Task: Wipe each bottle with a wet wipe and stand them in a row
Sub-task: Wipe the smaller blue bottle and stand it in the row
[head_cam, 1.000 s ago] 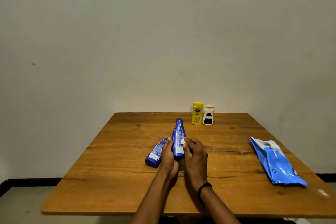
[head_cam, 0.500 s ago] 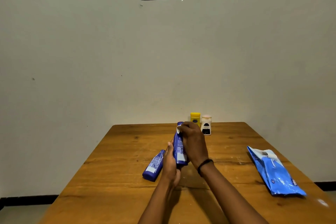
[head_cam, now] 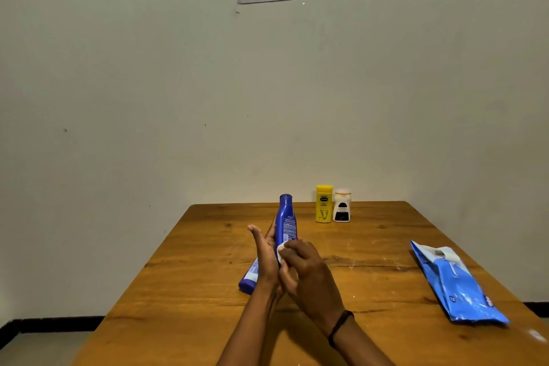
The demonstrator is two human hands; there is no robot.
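The tall bottle (head_cam: 285,218) is dark blue with white writing. The wipe (head_cam: 280,248) is white. The yellow bottle (head_cam: 323,203) stands by a white bottle (head_cam: 342,206) with a black patch. The pack (head_cam: 457,282) at right is bright blue. The table (head_cam: 208,246) is brown.

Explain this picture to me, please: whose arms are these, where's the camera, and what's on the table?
No machine here: these are a person's two bare arms, filmed by one camera worn on the head, looking forward and down. The left hand holds a tall blue bottle upright. The right hand rubs a white wet wipe against it with its fingers. On the wooden table lie another blue bottle and a blue wipes pack. A yellow bottle and a white bottle stand at the back.
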